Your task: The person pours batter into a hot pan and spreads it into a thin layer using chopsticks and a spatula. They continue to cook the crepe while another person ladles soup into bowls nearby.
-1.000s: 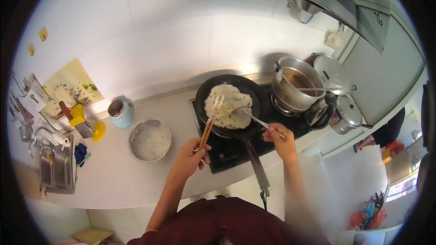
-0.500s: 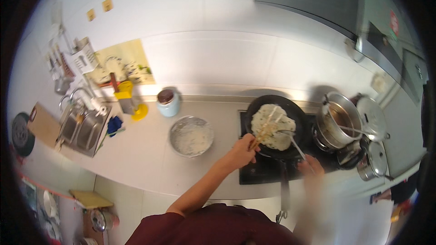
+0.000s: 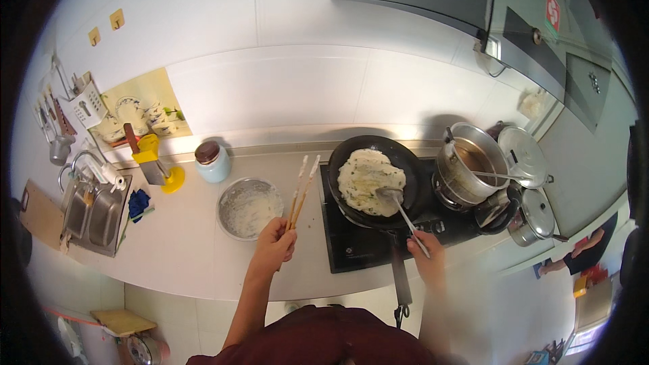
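My left hand is closed around a pair of wooden chopsticks, held upright with white batter on their tips. Just beyond and left of it stands a steel bowl coated inside with white batter or flour. My right hand grips the handle of a metal spatula, whose head rests at the lower right edge of a pale pancake flecked with green. The pancake lies in a black frying pan on the black cooktop; the pan's handle points toward me.
Right of the pan stands a steel pot of brownish liquid with a ladle, beside lidded pots. Leftward are a blue jar, a yellow knife holder, a blue cloth and a sink. Another person is at far right.
My left hand has drawn the chopsticks from over the pan leftward to near the bowl. My right hand still holds the spatula at the pancake. The view has shifted right.
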`<action>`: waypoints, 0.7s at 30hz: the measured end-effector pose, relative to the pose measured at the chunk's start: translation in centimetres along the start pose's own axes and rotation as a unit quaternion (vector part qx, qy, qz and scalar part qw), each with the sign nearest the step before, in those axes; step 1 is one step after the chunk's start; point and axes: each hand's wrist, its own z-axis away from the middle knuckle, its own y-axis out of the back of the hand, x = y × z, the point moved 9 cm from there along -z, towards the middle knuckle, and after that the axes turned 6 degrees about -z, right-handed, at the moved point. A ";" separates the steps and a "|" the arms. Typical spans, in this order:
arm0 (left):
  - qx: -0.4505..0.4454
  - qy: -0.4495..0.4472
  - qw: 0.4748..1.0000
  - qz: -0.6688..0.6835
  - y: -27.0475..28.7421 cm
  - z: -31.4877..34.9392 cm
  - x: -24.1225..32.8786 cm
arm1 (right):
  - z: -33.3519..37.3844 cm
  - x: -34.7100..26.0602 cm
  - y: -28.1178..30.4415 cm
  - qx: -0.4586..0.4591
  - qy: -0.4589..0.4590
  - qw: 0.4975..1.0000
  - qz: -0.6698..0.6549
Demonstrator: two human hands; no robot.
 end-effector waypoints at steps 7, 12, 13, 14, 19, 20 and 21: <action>0.013 0.023 1.000 0.012 0.6 1.8 -0.6 | -1.1 0.6 0.8 0.015 -0.077 0.989 -0.125; 0.084 0.016 0.996 0.033 6.3 3.2 -2.7 | -1.4 -1.8 1.4 0.008 -0.079 0.984 -0.162; 0.094 0.016 0.995 0.035 7.1 3.5 -3.0 | -1.5 -1.8 0.9 0.003 -0.084 0.981 -0.174; 0.104 0.014 0.994 0.037 7.8 3.7 -2.9 | -1.9 -2.0 0.3 -0.003 -0.088 0.978 -0.187; 0.128 0.031 0.991 0.020 9.3 4.8 -3.5 | -1.5 -2.0 -1.1 -0.036 -0.109 0.986 -0.123; 0.131 0.030 0.991 0.018 9.5 5.3 -3.6 | -1.2 -2.8 -0.9 -0.035 -0.081 0.992 -0.091; 0.133 0.029 0.991 0.016 9.7 5.7 -3.7 | -0.8 -3.1 -0.6 -0.045 -0.080 0.994 -0.063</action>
